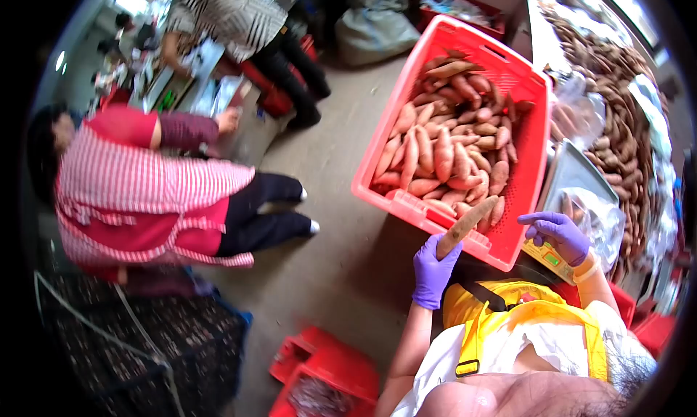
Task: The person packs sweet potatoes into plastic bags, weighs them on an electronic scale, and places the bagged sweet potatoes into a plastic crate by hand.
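My left hand, in a purple glove, is closed around the lower end of a long, pale brown sweet potato. The sweet potato tilts up over the near edge of a red plastic crate. Many reddish sweet potatoes lie heaped in the crate. To the right of the crate's near corner is my right hand, also gloved in purple. Its index finger points out toward the crate, the other fingers are partly bent, and it holds nothing that I can see.
A scale with a metal tray and plastic bags stands right of the crate. Beyond it sweet potatoes cover a surface. A person in a checked apron stands left; another person bends farther back. Red bins sit below.
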